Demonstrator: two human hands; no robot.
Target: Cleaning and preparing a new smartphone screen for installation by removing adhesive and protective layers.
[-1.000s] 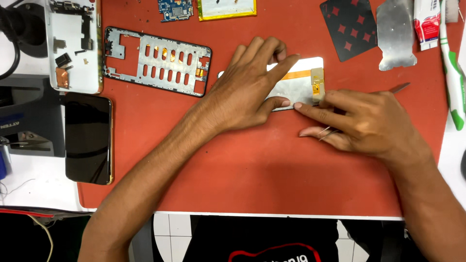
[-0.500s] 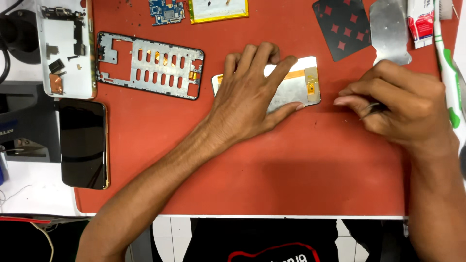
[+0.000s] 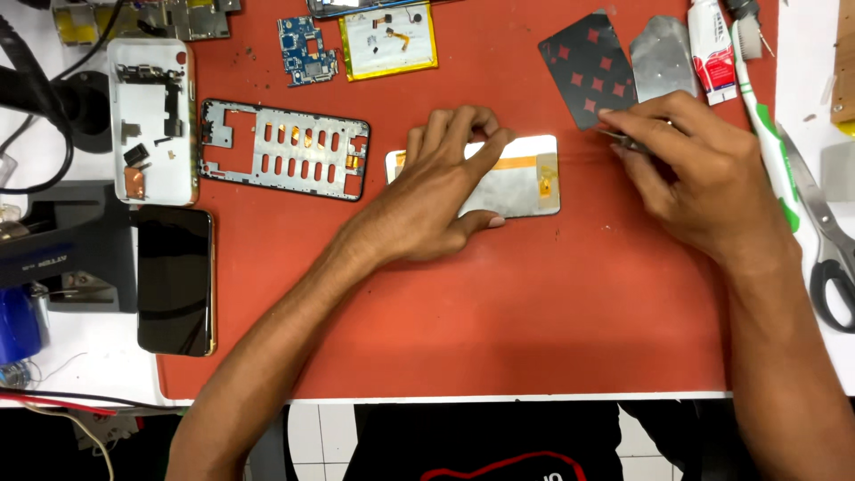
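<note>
My left hand (image 3: 436,200) lies flat on a silver phone screen panel (image 3: 525,191) with an orange flex strip, pressing it onto the red mat (image 3: 499,312). To the right of the panel, my right hand (image 3: 704,174) pinches a thin metal tool (image 3: 616,136). The tool's tip sits at the lower edge of a black card with red diamonds (image 3: 583,67). Most of the tool is hidden in my fingers.
A black phone midframe (image 3: 285,150), white back cover (image 3: 151,120) and dark phone (image 3: 175,281) lie at the left. A blue circuit board (image 3: 305,49) and battery (image 3: 389,40) are at the top. A metal plate (image 3: 663,58), tube (image 3: 712,44), toothbrush (image 3: 770,134) and scissors (image 3: 824,240) lie at the right.
My right hand has lifted off the right end of the panel and moved up and right to the black card. My left hand stays pressed on the panel.
</note>
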